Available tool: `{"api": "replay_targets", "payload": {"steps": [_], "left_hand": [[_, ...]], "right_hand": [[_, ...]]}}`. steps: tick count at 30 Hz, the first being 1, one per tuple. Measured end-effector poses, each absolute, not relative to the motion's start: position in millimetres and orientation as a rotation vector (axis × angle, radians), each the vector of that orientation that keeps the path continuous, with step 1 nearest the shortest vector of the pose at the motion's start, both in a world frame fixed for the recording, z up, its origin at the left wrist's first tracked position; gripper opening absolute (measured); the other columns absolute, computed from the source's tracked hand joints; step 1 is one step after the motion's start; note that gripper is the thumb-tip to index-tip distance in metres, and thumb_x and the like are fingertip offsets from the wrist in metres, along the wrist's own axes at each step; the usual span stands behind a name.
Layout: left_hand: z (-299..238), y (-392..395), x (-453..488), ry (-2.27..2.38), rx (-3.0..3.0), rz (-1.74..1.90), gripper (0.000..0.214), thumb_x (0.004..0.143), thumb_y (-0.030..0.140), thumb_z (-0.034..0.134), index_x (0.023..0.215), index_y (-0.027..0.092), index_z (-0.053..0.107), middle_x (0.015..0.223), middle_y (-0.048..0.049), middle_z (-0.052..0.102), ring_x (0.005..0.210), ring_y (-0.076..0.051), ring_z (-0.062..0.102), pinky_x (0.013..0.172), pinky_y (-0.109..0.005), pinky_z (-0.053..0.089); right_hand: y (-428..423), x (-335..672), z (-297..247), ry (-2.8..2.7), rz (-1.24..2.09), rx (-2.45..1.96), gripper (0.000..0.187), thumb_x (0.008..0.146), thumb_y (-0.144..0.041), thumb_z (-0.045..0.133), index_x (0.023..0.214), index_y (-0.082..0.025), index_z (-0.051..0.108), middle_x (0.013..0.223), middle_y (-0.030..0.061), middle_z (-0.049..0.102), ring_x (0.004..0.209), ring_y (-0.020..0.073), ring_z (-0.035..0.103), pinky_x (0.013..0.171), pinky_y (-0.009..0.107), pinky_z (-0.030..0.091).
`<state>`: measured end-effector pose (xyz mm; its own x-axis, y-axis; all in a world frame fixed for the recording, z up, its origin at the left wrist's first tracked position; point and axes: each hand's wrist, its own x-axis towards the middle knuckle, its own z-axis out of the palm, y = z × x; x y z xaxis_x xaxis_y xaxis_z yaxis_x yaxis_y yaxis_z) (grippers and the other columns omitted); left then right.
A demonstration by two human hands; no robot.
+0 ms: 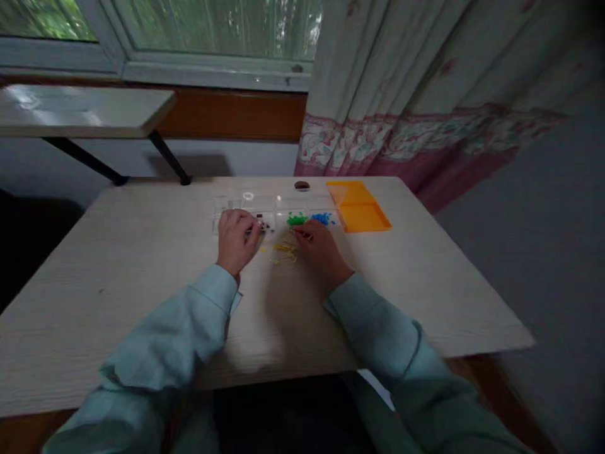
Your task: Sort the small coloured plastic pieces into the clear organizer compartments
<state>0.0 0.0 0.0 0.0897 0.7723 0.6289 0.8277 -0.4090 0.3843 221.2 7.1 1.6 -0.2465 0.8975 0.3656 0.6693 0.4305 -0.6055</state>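
My left hand point(237, 241) rests over the left part of a clear compartment box point(265, 203), its fingers bent and closed beside small dark pieces point(265, 226). Whatever its fingertips hold, if anything, is too small to name. My right hand point(321, 251) is closed in a pinch at the box's front edge, close to green pieces point(297, 219); what lies in the pinch cannot be made out. Small yellow pieces point(286, 248) lie loose on the table between my hands. Blue pieces point(322, 218) sit in the box's right compartment.
An orange tray or lid point(363, 214) lies right of the box. A dark brown oval object point(302, 185) is behind it on the pale table point(142, 302). At the back left stands a raised shelf point(89, 110) on black legs. A curtain point(378, 94) hangs behind.
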Motion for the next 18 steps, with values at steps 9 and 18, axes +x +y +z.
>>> {"api": "replay_targets", "payload": {"steps": [9,18], "left_hand": [[-9.3,9.7,-5.5,-1.911,-2.097,-1.245,0.03,0.096,0.037,0.046,0.081,0.019,0.065,0.101,-0.01,0.058,0.106,-0.027,0.045,0.097,-0.045,0.034],[-9.8,11.1,-4.3,-1.958,-2.036,-1.274,0.019,0.094,0.033,0.049,0.095,0.018,0.062,0.104,-0.0106,0.057,0.107,-0.028,0.045,0.098,-0.046,0.035]], "right_hand": [[4.1,220.6,-10.0,-2.165,0.366,-1.277,0.023,0.089,-0.01,0.051,0.092,-0.014,0.073,0.089,0.0102,0.061,0.089,0.0212,0.054,0.083,0.034,0.045],[4.0,214.2,-17.0,-2.261,0.237,-1.253,0.025,0.09,-0.01,0.049,0.104,-0.014,0.07,0.097,0.012,0.057,0.096,0.0236,0.051,0.09,0.037,0.044]]}}
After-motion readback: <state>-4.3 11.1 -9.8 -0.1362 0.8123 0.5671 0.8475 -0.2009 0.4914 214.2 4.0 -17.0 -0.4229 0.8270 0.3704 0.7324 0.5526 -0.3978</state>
